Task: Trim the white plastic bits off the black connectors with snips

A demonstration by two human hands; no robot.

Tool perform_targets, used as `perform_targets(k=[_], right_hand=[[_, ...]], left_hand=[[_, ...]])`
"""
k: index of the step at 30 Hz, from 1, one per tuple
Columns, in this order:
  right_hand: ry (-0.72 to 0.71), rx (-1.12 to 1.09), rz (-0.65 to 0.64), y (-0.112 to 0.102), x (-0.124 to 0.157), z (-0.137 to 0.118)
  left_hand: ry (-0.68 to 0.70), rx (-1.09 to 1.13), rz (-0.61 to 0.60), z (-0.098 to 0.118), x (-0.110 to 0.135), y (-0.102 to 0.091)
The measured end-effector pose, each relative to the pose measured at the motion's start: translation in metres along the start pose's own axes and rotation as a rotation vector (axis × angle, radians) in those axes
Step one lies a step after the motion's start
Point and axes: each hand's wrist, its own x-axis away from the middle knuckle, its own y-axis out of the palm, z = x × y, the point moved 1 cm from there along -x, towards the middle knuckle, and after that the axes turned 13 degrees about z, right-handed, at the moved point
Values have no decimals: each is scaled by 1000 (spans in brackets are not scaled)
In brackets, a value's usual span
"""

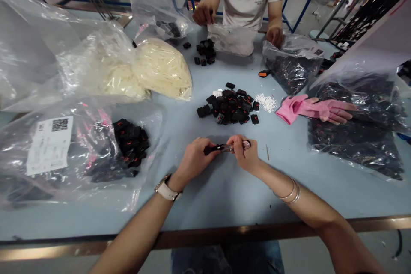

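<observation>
In the head view my left hand (196, 158) is closed, pinching a small black plastic part (212, 149) between thumb and fingers. My right hand (245, 154) grips a small metal hand tool (228, 147), whose narrow end meets the black part. Its exact kind is partly hidden by my fingers. Just beyond both hands lies a loose pile of black plastic parts (233, 105), some with red marks. Beside that pile, to the right, is a scatter of tiny white pieces (266, 102).
Left stand a clear bag of black parts (131, 143) and a bag of cream-coloured pieces (163, 68). Pink gloves (293, 109) lie against dark-filled bags (356, 145) on the right. An orange-and-black item (264, 74) lies farther back. Opposite, a co-worker's hands (204, 13) are at the table.
</observation>
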Motion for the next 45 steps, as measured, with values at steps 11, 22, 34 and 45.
perform_targets(k=[11, 22, 34, 45], right_hand=[[-86, 113, -61, -1, -4, -12], [-92, 54, -34, -1, -2, -11], [-98, 32, -61, 0, -3, -13], [-140, 29, -25, 1, 0, -9]], left_hand=[[-10, 9, 2, -1, 0, 1], [-12, -18, 1, 2, 0, -2], [-24, -13, 8, 2, 0, 0], [-25, -7, 1, 3, 0, -1]])
